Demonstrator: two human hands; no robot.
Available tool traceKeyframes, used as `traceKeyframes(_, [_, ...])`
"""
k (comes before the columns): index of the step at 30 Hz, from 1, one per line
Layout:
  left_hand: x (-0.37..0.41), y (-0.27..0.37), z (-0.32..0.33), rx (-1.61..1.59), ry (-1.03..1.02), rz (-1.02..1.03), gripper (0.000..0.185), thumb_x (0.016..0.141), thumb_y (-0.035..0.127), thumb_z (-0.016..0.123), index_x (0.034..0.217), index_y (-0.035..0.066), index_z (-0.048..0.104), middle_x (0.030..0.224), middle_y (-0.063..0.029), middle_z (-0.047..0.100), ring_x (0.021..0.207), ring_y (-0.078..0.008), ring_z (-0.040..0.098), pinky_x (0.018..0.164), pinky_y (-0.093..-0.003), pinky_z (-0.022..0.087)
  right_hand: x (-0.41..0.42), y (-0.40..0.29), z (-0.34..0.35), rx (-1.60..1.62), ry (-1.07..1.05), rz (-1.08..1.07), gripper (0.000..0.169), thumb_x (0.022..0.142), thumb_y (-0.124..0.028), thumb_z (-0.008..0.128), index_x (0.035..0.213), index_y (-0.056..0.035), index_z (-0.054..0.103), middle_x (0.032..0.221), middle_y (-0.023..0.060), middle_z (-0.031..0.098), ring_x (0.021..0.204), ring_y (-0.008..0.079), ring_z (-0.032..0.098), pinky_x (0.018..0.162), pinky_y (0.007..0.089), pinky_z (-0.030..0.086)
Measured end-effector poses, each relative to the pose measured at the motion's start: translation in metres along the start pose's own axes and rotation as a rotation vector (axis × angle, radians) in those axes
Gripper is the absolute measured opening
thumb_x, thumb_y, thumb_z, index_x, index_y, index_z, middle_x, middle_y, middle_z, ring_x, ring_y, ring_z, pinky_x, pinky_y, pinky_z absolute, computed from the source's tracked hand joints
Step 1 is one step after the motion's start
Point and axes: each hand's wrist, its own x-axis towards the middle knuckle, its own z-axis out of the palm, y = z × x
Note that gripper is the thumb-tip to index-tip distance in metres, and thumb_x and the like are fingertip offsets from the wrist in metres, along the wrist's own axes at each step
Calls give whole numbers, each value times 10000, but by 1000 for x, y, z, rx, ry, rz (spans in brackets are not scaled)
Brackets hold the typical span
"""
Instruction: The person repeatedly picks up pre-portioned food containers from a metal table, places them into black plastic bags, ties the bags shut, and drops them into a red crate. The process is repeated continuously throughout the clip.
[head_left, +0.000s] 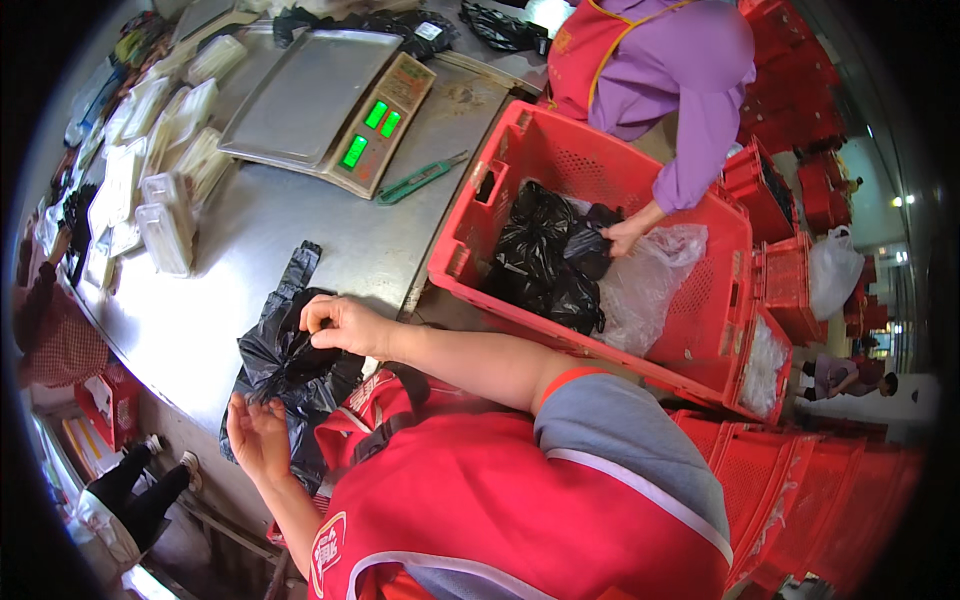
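A tied-looking black plastic bag lies on the edge of the steel table, right in front of my red apron. At its upper side, my right hand has thumb and fingers curled together on the dark plastic. My left hand is at the bag's lower left, palm turned up, its fingertips by the gathered plastic. Whether those fingers grip the film is too fine to see. One strap-like end of the bag stretches away across the table.
Beyond the bag stand a scale with lit displays, a green box-cutter-like tool and clear plastic boxes. At right, a co-worker's hand reaches into a red crate holding black bags. Stacked red crates stand behind me.
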Motion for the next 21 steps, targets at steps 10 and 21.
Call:
traceKeyframes(10, [-21,-41,134,160,-736,-9,367,838,312,542,545,160,381,505,32,344,683,-160,309,687,-398,273,-32,-20,-25,434,-164,666,392,828,-213,586,1170,-60,468,1031,31,522,971,110,469,834,228,378])
traceKeyframes(21, [-2,-91,189,420,-1206,-157,301,793,273,582,678,-1,627,668,-106,543,667,-204,490,602,-306,383,-109,-83,-144,141,-122,419,436,798,-36,549,1219,-11,435,1149,86,515,1086,148,454,921,280,359])
